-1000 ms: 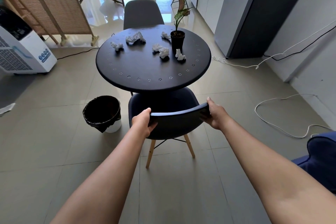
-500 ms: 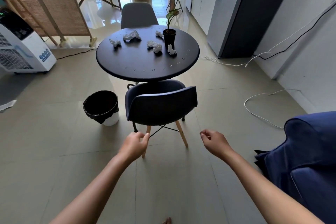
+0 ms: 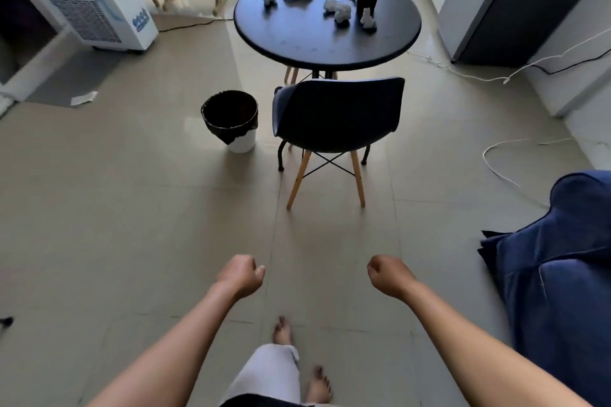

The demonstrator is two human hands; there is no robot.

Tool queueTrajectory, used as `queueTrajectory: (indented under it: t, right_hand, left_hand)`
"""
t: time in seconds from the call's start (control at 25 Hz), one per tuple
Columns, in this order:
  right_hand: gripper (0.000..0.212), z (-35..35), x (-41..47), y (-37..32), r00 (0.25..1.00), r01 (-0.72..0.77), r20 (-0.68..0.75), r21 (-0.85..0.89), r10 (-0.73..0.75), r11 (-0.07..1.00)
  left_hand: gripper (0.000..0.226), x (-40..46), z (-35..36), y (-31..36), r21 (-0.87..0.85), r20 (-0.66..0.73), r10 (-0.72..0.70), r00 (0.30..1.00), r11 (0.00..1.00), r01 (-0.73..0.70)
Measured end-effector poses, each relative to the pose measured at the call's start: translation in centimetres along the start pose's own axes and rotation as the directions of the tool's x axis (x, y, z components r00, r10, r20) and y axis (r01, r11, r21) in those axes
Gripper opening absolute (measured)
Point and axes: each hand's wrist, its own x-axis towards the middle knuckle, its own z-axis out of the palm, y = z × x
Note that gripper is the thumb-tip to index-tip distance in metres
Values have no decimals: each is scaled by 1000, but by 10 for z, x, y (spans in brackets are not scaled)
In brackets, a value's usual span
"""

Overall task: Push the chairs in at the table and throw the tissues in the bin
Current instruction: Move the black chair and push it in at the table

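My left hand and right hand hang loosely curled, holding nothing. The dark chair stands tucked at the desk, backrest facing me; tissues lie on top.

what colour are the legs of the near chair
Light natural wood, with black cross-bracing, on the near chair; the head view shows them clearly.

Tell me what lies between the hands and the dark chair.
Only bare floor tiles separate the hands, left and right, from the dark chair, per the head view.

Head-worn view, forward and downward
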Motion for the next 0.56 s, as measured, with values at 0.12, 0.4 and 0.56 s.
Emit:
queueTrajectory:
  t: [0.12, 0.4, 0.56]
  right_hand:
    - [31, 20, 5, -33, 997, 18, 81, -28, -16, 999]
    - [32, 48, 64, -176, 973, 143, 199, -133, -115, 981]
    - [33, 69, 104, -284, 966, 175, 220, -168, -136, 970]
  left_hand:
    - [38, -11, 7, -39, -55, 16, -95, 995, 994, 96]
    - [49, 1, -25, -156, -171, 10, -304, 953, 938, 301]
    - [45, 21, -65, -250, -251, -19, -405, 914, 887, 388]
